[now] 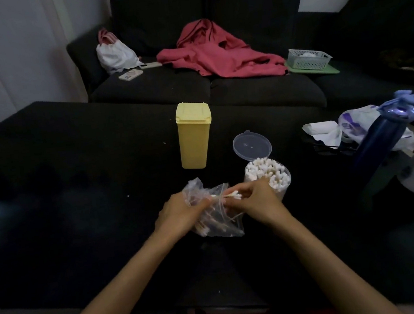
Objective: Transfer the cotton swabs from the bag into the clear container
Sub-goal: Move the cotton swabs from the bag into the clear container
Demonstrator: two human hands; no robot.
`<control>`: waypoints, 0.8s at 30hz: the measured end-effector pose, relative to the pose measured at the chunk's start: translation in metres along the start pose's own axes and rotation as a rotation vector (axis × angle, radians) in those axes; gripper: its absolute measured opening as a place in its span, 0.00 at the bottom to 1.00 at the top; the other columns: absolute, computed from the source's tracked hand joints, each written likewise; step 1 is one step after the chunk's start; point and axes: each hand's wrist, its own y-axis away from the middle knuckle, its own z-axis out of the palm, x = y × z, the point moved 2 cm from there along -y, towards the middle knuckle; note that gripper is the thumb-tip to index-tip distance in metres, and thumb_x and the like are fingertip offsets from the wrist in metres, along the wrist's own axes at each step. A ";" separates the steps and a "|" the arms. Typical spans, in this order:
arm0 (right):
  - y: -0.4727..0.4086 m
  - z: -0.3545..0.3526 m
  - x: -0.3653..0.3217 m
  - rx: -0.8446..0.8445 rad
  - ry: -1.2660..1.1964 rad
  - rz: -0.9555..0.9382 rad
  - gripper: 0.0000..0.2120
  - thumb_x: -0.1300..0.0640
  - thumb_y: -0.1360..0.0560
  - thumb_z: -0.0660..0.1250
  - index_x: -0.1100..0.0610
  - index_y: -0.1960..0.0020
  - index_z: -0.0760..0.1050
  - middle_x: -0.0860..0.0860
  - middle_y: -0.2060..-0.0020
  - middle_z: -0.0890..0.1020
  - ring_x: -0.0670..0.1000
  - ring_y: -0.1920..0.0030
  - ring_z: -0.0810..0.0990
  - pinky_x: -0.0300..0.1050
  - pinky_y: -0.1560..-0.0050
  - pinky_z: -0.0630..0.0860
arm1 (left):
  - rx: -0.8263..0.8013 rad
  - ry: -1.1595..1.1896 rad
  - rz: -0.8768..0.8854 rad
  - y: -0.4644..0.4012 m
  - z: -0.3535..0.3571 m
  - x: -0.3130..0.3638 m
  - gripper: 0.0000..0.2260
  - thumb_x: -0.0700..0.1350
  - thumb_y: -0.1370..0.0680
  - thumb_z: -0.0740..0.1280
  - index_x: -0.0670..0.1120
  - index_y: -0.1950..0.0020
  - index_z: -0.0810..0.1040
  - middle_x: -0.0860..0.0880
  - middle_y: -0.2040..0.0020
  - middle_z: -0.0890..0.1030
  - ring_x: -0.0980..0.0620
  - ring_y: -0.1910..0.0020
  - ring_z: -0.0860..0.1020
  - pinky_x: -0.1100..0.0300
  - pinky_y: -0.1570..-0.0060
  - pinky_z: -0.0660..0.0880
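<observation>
Head view: the left hand (181, 213) grips the clear bag (213, 208) on the dark desk (72, 173), while the right hand (254, 203) pinches a few cotton swabs (232, 195) at its mouth. Mid-transfer, I judge (container (268, 179) nearly full, lid open); next, lift them right and drop them in upright.

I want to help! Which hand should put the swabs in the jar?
Probably the right hand: it already pinches some swabs and sits right beside the jar. The left hand holds the bag.
</observation>
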 end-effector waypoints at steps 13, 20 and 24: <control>-0.013 0.011 0.009 -0.043 0.168 0.042 0.12 0.65 0.32 0.73 0.60 0.48 0.81 0.58 0.55 0.84 0.52 0.55 0.81 0.47 0.51 0.79 | 0.143 -0.755 0.485 0.014 -0.023 0.015 0.16 0.53 0.24 0.67 0.59 0.36 0.73 0.58 0.38 0.74 0.57 0.40 0.69 0.61 0.45 0.67; -0.015 0.015 0.000 0.034 0.307 -0.006 0.08 0.58 0.30 0.74 0.56 0.51 0.84 0.55 0.57 0.85 0.48 0.58 0.83 0.44 0.53 0.81 | 0.104 -0.745 0.411 0.009 -0.017 0.009 0.16 0.50 0.24 0.68 0.58 0.37 0.74 0.57 0.39 0.75 0.56 0.40 0.71 0.60 0.47 0.69; -0.014 0.001 -0.010 0.025 0.265 -0.017 0.07 0.61 0.30 0.73 0.57 0.53 0.83 0.53 0.61 0.84 0.45 0.63 0.82 0.37 0.60 0.80 | 0.135 -0.712 0.394 0.008 -0.020 0.007 0.15 0.47 0.24 0.68 0.57 0.37 0.75 0.55 0.40 0.76 0.55 0.41 0.72 0.60 0.46 0.69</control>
